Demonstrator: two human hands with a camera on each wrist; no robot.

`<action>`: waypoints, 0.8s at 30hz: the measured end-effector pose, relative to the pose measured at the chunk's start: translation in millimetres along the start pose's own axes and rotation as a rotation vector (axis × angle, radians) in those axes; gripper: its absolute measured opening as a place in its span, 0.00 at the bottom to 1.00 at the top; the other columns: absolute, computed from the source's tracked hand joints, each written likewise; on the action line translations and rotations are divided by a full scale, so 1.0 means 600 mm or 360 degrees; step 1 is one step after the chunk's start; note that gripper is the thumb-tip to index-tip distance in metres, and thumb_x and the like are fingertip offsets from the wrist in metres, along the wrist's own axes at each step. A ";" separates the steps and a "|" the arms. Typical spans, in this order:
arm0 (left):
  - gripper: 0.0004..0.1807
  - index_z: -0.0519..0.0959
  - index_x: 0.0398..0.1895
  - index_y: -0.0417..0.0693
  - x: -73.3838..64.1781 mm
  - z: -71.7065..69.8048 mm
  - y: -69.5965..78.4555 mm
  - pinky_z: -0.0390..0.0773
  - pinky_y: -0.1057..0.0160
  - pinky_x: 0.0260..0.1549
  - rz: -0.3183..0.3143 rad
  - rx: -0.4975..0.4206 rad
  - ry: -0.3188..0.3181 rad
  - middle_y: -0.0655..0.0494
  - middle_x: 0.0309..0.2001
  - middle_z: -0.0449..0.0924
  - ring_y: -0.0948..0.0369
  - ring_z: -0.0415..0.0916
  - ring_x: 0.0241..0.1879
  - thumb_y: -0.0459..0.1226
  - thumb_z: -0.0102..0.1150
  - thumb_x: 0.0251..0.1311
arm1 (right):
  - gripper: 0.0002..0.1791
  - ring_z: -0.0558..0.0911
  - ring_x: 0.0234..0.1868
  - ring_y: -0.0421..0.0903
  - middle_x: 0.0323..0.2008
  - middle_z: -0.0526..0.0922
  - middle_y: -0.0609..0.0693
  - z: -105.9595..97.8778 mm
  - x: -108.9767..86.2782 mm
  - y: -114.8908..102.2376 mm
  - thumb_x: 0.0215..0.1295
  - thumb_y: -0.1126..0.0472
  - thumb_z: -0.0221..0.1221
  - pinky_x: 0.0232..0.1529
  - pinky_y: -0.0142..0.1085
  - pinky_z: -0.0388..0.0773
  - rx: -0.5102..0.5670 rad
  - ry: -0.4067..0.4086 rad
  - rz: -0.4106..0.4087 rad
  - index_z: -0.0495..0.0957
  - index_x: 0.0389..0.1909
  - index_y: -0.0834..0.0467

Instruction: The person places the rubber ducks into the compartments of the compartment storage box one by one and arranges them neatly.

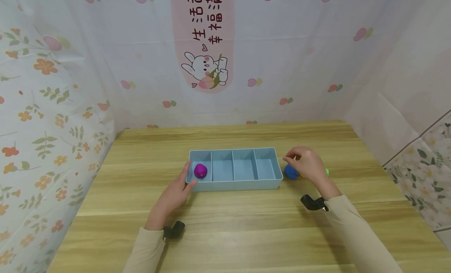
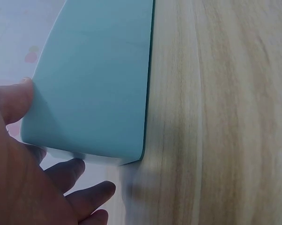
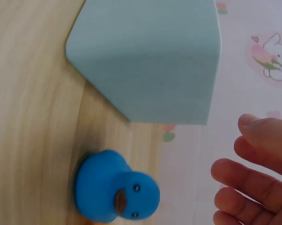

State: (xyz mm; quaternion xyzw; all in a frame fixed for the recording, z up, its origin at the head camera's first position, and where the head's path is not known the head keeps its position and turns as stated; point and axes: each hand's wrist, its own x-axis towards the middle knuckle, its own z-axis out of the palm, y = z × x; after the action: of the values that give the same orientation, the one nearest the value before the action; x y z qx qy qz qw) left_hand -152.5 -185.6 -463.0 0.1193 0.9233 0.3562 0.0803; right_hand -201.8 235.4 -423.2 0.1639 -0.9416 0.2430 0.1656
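A light-blue box (image 1: 234, 185) with several compartments in a row lies on the wooden table. My left hand (image 1: 175, 191) holds its left end, thumb at the front rim and fingers at the end wall. A purple rubber duck (image 1: 200, 170) sits in the leftmost compartment; the other compartments hold nothing. My right hand (image 1: 305, 163) hovers past the box's right end with loosely bent fingers and nothing between them. Close below it, a blue rubber duck (image 3: 114, 187) stands on the table beside the box. Something yellow (image 1: 302, 175) is mostly hidden by the right hand.
A bit of bright green (image 1: 327, 172) shows to the right of the right hand. The wooden table (image 1: 225, 226) runs back to a printed cloth (image 1: 282, 49) hanging behind it. More flowered cloth (image 1: 46, 108) hangs on the left. Each wrist bears a black camera mount (image 1: 174, 230).
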 end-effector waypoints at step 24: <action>0.41 0.37 0.77 0.51 -0.001 -0.002 -0.004 0.57 0.42 0.67 0.0024 -0.0059 0.0007 0.43 0.75 0.47 0.44 0.51 0.72 0.50 0.45 0.71 | 0.04 0.75 0.28 0.46 0.27 0.84 0.53 -0.046 -0.055 0.058 0.56 0.63 0.67 0.28 0.33 0.71 -0.0070 0.0017 0.0249 0.84 0.27 0.60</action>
State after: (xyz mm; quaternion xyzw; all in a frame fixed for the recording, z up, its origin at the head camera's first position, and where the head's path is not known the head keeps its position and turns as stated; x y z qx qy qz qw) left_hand -152.8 -188.1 -463.9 0.1241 0.9157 0.3742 0.0779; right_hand -179.3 286.0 -427.6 0.0848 -0.9558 0.2353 0.1548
